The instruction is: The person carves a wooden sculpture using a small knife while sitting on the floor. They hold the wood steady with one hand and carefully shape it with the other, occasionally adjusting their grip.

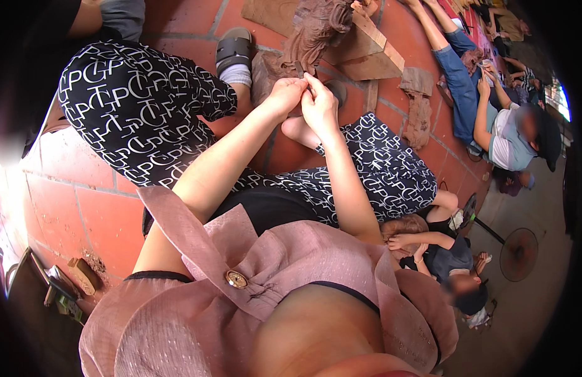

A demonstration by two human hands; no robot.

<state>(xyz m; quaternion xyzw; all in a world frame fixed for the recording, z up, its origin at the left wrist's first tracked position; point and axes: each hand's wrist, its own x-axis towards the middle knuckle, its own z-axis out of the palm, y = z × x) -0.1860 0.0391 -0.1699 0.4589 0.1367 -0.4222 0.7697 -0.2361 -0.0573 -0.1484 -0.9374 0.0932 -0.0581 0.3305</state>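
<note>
Both hands meet in front of me, above the tiled floor between my legs. My left hand (287, 95) is closed, its fingertips pinching a small dark strip (299, 69). Pressed close beside it, my right hand (320, 105) is also closed, with thumb and forefinger at the same strip. What the strip is made of is too small to tell. Just beyond the fingertips stands a brown carved wooden figure (315, 31) with folds cut into its surface. The strip's tip lies near the figure's lower part; whether they touch I cannot tell.
An angular wooden block (369, 56) lies right of the figure, and another carved wood piece (418, 107) rests farther right. A dark sandal (234, 49) is on my left foot. Other people sit at the right, near a standing fan (518, 254). A small wooden block (83, 276) lies at the lower left.
</note>
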